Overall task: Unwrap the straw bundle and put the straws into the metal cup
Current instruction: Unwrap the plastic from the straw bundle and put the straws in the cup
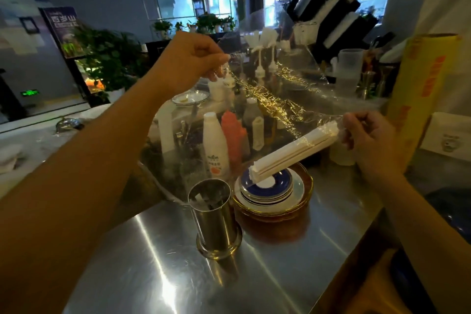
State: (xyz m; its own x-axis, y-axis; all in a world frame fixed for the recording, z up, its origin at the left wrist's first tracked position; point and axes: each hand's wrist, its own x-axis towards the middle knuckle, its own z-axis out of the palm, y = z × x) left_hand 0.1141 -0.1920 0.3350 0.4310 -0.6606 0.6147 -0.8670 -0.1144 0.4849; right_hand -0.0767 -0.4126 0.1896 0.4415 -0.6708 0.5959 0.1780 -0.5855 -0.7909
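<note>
Halfway — left hand [190, 64] pinches peeled cling film [280, 89], right hand [367, 140] grips straw bundle [293, 151]; metal cup [212, 214] awaits straws.

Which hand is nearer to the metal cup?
Neither is clearly nearer; depth is hard to judge. The left hand holds the clear wrap high above the metal cup. The right hand holds the straw bundle, up and right.

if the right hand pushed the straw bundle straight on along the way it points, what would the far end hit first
Most likely the stack of plates: the straw bundle in the right hand slants down-left, its far end just over the top plate. Depth is unclear; the metal cup lies further along.
</note>
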